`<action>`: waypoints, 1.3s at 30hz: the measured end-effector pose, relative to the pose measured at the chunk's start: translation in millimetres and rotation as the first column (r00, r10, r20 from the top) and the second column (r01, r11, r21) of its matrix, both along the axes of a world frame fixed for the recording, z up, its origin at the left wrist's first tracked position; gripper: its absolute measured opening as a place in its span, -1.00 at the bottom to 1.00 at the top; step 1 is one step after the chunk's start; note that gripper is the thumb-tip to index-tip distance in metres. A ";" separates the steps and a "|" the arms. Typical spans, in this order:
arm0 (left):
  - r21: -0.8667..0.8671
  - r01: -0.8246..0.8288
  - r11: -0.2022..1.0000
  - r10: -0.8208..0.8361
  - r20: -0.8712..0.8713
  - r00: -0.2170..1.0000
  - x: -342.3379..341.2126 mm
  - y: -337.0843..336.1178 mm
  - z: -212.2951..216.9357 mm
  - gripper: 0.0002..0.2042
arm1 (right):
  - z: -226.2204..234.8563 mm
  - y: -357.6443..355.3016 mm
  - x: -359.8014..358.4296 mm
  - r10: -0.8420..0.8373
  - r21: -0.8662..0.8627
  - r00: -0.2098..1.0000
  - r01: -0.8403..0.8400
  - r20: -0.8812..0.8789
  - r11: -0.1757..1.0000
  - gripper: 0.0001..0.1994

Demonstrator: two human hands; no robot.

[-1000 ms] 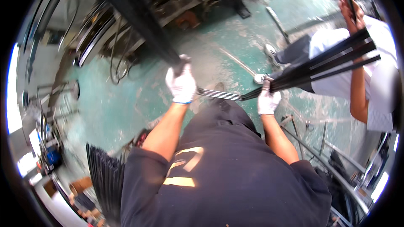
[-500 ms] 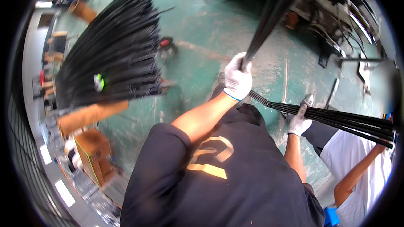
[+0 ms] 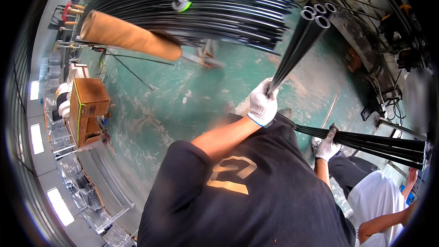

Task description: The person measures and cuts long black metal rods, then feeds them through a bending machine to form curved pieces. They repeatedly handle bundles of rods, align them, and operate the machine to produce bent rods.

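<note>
My left hand (image 3: pixel 264 103), in a white knit glove with a blue cuff, is closed round a bundle of black tubes (image 3: pixel 296 51). Their round open ends point away from me at the upper right. Another stretch of black tubes (image 3: pixel 379 145) runs from beside my left hand out to the right edge. My right hand (image 3: pixel 327 145), gloved in white with darker fingertips, wraps round that stretch. Whether both stretches belong to one bundle, I cannot tell.
A large stack of black tubes (image 3: pixel 219 7) lies ahead, with a grey and lime-green object (image 3: pixel 181 2) on top and a cardboard tube (image 3: pixel 132 36) along its near side. A brown box (image 3: pixel 93 91) stands left. Machinery (image 3: pixel 363 48) lines the far right. A person in white (image 3: pixel 377 196) is close at my right.
My view has turned left, so the stack sits farther up and right in it. Both hands keep their grip. The bundle's open ends now show; the person's arm beside me has lowered.
</note>
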State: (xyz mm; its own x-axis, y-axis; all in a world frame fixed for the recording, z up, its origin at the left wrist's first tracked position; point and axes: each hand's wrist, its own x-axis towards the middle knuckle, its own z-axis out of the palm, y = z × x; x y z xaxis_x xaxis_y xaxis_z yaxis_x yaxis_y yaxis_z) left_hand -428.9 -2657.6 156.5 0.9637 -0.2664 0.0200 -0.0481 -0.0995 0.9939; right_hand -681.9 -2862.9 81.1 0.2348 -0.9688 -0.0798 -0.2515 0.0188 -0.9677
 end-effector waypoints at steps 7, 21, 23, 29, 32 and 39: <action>-0.147 -0.164 0.975 0.147 -0.121 0.982 45.6 163.8 7.5 -0.77 | 8.2 144.9 74.7 0.110 -0.102 0.976 -0.131 -0.189 0.986 -0.75; -0.100 -0.384 0.918 0.380 -0.058 0.923 69.3 422.9 2.9 -0.66 | 13.4 376.1 166.9 0.301 0.014 0.951 -0.301 -0.077 0.954 -0.76; -0.164 -0.397 0.903 0.387 -0.091 0.917 75.9 452.3 -0.7 -0.66 | 3.1 404.6 172.2 0.267 -0.108 0.963 -0.268 -0.031 0.957 -0.75; -0.206 -0.322 0.924 0.312 -0.078 0.947 90.0 561.3 -18.3 -0.65 | -11.9 505.7 179.0 0.220 -0.126 0.971 -0.231 -0.095 0.965 -0.78; -0.211 -0.279 0.937 0.280 -0.021 0.960 104.0 599.8 -29.4 -0.68 | -57.5 565.2 172.7 0.153 -0.075 0.988 -0.150 0.031 0.986 -0.80; -0.081 -0.223 0.971 0.220 -0.043 0.975 115.1 666.8 -32.8 -0.67 | -43.9 653.0 162.8 0.092 -0.069 0.995 -0.094 -0.041 0.993 -0.80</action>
State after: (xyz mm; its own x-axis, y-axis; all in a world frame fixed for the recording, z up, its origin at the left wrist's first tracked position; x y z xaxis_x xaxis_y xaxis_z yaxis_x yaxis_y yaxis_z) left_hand -313.8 -1990.8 123.7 0.9990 -0.0449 -0.0002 -0.0007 -0.0193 0.9998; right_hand -519.1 -2209.9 37.2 0.3222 -0.9464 -0.0221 -0.2851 -0.0747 -0.9556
